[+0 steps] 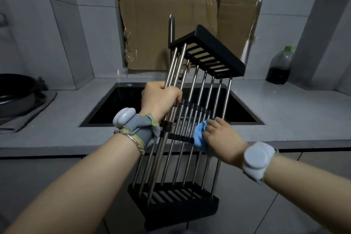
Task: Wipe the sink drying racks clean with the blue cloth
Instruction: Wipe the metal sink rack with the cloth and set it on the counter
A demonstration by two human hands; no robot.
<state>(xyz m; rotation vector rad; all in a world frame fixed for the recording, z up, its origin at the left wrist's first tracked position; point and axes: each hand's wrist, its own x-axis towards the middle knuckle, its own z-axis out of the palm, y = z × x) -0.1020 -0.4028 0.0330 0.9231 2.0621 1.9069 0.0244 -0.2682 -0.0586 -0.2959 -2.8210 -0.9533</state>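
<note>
- The left hand curls tight round the outer steel bars of the drying rack, holding it tilted in the air with its far end toward one o'clock.
- The right hand pinches the bunched blue cloth against the bars at the rack's three o'clock edge, about mid-length.
- This looks like the wiping itself. The next move probably calls for drawing the cloth along each bar while the left hand braces and turns the rack.
- The black sink lies beyond at twelve o'clock, and a dark bottle stands at two o'clock.
- No brand or writing is legible.
</note>
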